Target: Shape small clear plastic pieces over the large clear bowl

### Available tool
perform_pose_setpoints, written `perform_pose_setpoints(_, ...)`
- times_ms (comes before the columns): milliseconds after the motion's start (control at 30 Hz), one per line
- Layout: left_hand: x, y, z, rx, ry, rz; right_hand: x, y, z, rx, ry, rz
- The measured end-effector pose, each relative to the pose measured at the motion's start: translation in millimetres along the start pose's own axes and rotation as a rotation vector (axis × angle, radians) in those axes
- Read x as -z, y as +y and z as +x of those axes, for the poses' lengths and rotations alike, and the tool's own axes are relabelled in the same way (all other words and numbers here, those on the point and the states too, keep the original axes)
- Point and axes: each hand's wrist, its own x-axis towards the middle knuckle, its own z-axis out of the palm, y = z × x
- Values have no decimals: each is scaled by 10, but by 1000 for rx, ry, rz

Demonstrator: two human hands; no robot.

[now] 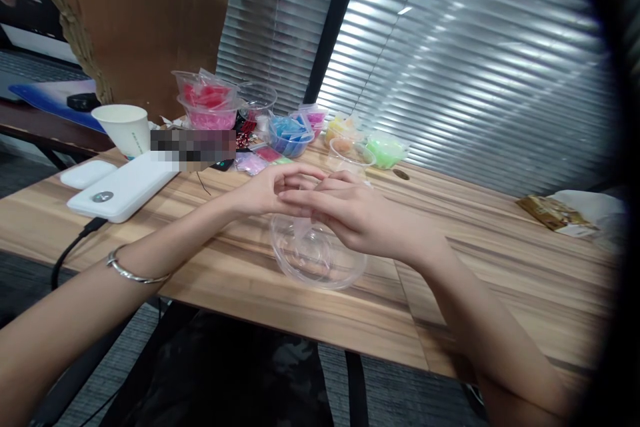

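Observation:
My left hand (267, 190) and my right hand (350, 210) meet above a clear plastic bowl (320, 277) on the wooden table. The fingers of both hands are bent and closed together, the right ones overlapping the left fingertips. Whatever lies between them is hidden; a faint see-through piece seems to hang just below, too unclear to name. A silver bangle (133, 272) circles my left wrist. Just beyond my hands stands another clear plastic cup or bowl (353, 155).
Bowls of pink packets (213, 119), blue packets (290, 137) and green pieces (387, 150) line the table's back. At left are a paper cup (125, 130) and a white power bank (127, 190) with a cable. A gold packet (550, 213) lies far right.

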Motion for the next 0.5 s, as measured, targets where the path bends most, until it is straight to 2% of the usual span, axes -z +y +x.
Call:
perform_pose_setpoints(200, -9, 23, 0, 10, -68, -13, 16, -37, -17, -25, -8, 21)
perform_pose_setpoints(367, 35, 9, -5, 12, -125, 33, -17, -60, -34, 13, 9, 1)
perform_pose_setpoints(500, 45, 25, -2, -10, -81, 99, 1, -88, -22, -5, 43, -2)
